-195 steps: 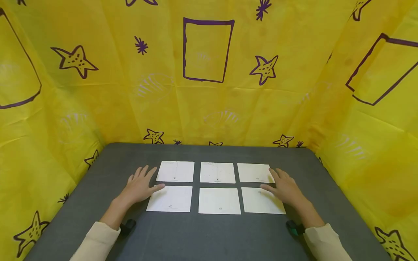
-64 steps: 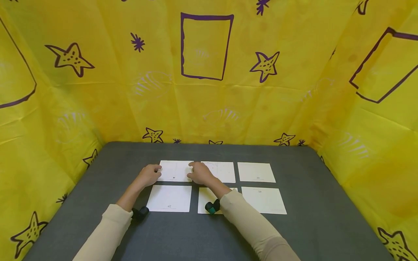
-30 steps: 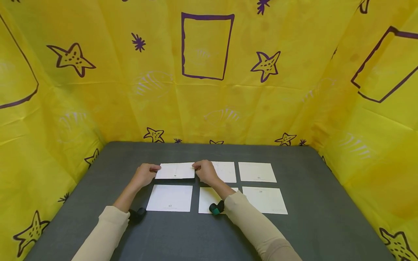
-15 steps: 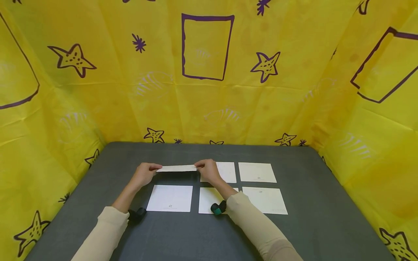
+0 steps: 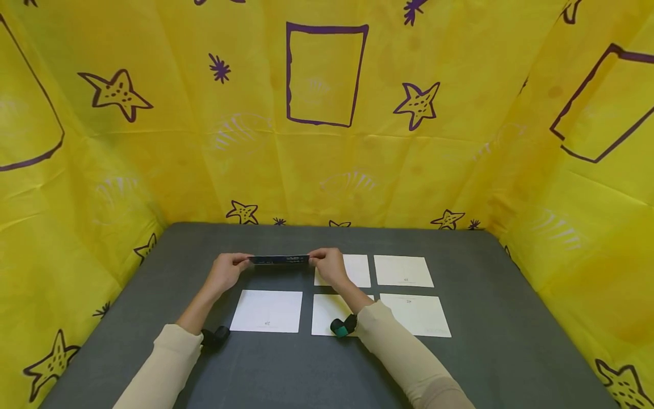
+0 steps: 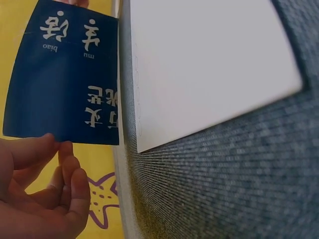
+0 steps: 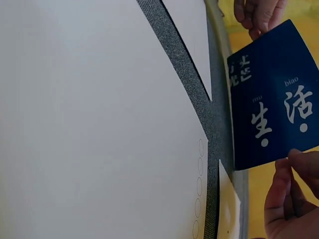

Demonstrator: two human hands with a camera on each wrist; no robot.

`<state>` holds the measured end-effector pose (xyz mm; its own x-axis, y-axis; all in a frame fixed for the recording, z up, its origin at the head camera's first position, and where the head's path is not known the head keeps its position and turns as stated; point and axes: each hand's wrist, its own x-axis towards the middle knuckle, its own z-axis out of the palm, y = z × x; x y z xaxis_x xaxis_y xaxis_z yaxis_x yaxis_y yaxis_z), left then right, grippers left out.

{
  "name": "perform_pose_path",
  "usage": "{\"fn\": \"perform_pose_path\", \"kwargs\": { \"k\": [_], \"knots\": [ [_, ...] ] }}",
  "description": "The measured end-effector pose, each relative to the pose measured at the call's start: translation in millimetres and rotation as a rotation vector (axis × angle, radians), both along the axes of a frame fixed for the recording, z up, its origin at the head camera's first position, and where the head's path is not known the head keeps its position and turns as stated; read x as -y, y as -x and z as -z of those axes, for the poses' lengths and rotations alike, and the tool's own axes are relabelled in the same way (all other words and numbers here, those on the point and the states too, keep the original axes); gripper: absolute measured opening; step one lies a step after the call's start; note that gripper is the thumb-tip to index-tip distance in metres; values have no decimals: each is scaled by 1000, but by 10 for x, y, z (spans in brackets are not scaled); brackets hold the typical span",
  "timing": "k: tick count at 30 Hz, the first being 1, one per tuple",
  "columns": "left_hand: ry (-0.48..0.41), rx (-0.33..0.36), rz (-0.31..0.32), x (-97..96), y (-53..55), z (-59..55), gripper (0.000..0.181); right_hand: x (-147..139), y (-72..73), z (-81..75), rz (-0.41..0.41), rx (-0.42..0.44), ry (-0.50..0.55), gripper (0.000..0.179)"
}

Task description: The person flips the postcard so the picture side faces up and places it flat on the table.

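Both hands hold one postcard (image 5: 280, 260) just above the far left of the table, tilted so that it shows as a thin dark strip in the head view. My left hand (image 5: 225, 274) pinches its left edge, and my right hand (image 5: 330, 267) pinches the right edge. In the left wrist view, the dark blue face of the postcard (image 6: 55, 89) carries white Chinese characters, with thumb and finger on its edge. The right wrist view shows the same blue face of the postcard (image 7: 279, 99), gripped at opposite edges.
Several white postcards lie flat on the grey table (image 5: 276, 369): one at near left (image 5: 268, 311), one at near right (image 5: 416, 315), one at far right (image 5: 403, 270). Two in the middle column are partly under the right arm. Yellow patterned cloth (image 5: 327, 153) surrounds the table.
The hands came to the far left postcard, pinched its side edges and lifted it. It has tipped from white face up to showing its dark blue face. The other postcards stay put.
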<state>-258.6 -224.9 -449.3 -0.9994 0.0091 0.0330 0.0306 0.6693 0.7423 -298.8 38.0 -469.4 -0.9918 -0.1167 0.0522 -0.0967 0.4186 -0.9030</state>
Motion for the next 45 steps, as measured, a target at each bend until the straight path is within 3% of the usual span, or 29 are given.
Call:
{"fn": "perform_pose_path", "kwargs": {
  "k": [18, 31, 45],
  "knots": [
    [-71, -96, -118, 10, 54, -5, 26, 11, 8, -98, 39, 83, 150, 13],
    [-115, -66, -147, 9, 41, 16, 32, 5, -2, -121, 30, 100, 217, 14],
    [-200, 50, -148, -6, 49, -15, 38, -13, 42, -50, 15, 93, 188, 14]
  ]
}}
